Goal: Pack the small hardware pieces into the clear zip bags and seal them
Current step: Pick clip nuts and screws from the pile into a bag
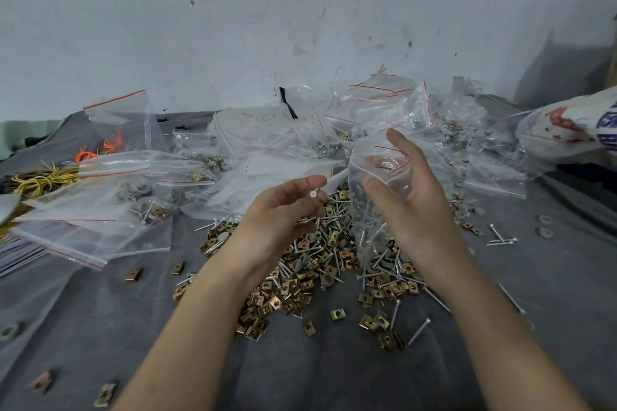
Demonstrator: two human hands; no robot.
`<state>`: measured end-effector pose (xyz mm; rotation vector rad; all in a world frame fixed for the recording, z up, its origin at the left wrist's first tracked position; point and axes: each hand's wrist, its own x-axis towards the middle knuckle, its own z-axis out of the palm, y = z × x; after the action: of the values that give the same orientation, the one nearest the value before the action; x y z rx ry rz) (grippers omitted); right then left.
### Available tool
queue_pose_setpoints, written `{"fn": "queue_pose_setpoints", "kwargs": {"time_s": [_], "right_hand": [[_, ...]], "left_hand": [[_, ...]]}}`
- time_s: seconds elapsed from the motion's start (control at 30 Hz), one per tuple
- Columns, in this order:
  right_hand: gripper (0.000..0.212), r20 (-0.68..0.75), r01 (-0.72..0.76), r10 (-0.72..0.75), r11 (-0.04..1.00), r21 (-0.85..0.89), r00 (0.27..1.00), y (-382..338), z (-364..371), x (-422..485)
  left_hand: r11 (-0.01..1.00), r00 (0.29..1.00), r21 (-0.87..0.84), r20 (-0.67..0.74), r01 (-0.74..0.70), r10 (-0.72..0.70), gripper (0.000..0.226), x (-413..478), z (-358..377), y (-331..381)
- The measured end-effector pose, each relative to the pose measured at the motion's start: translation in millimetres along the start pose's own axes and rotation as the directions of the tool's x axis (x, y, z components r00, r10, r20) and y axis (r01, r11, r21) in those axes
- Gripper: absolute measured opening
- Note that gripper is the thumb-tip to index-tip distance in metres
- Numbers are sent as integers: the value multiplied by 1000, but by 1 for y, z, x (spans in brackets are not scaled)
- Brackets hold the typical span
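A pile of small hardware [317, 267], brass-coloured clip nuts, grey washers and silver screws, lies on the grey cloth in the middle. My right hand [410, 197] holds a clear zip bag [374, 183] upright over the pile, its mouth with the red line open at the top; screws and washers show inside it. My left hand [283, 210] hovers just left of the bag and pinches a few screws [314, 194], one white screw head pointing at me.
Many clear zip bags [100, 210], some with hardware in them, are heaped at the left and along the back by the wall. Yellow and orange rubber bands [43, 177] lie far left. A printed white sack [567, 127] sits far right. Loose clips and screws are scattered around.
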<state>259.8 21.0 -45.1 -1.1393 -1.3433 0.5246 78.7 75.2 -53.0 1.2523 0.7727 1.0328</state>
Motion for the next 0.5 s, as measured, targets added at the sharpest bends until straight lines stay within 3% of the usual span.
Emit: {"fn": "queue_pose_setpoints", "kwargs": {"time_s": [0.13, 0.3, 0.5], "right_hand": [[59, -4, 14, -14, 1000, -9, 1000, 1, 0, 0], [58, 0, 0, 0, 1000, 1, 1000, -1, 1, -1], [59, 5, -7, 7, 1000, 15, 1000, -4, 1, -2]], "left_hand": [[1000, 998, -9, -59, -23, 23, 12, 1, 1, -1], [977, 989, -206, -128, 46, -73, 15, 3, 2, 0], [918, 982, -380, -96, 114, -162, 14, 4, 1, 2]]}}
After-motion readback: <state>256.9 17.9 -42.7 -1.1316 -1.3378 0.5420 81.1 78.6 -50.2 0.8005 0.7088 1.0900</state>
